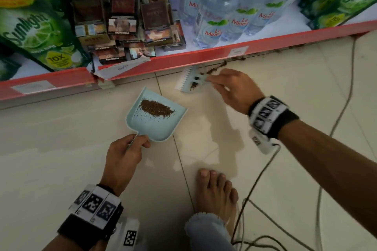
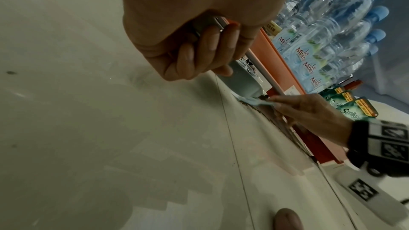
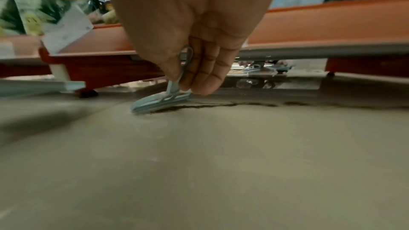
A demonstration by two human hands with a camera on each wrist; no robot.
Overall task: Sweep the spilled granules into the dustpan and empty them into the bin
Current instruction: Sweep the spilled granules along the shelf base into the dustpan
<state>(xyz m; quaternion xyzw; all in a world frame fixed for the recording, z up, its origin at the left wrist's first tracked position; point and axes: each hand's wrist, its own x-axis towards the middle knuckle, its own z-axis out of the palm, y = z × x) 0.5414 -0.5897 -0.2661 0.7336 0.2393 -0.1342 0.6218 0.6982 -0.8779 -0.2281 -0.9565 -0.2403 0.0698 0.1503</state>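
A light-blue dustpan point(image 1: 155, 126) lies on the floor tiles with a heap of brown granules point(image 1: 157, 107) in it. My left hand point(image 1: 128, 152) grips its thin handle point(image 2: 218, 24) at the near corner. My right hand point(image 1: 230, 87) pinches the handle of a small light-blue brush point(image 1: 190, 80), whose head point(image 3: 161, 101) rests on the floor by the shelf foot. A dark line of spilled granules point(image 1: 216, 68) runs along the shelf base point(image 3: 243, 105) to the right of the brush. No bin shows in any view.
A low red-edged shelf point(image 1: 183, 61) holds water bottles point(image 1: 220, 12), cigarette packs point(image 1: 126, 20) and green detergent pouches point(image 1: 34, 26). My bare foot point(image 1: 216, 191) stands near the dustpan. Cables point(image 1: 263, 171) trail over the tiles on the right.
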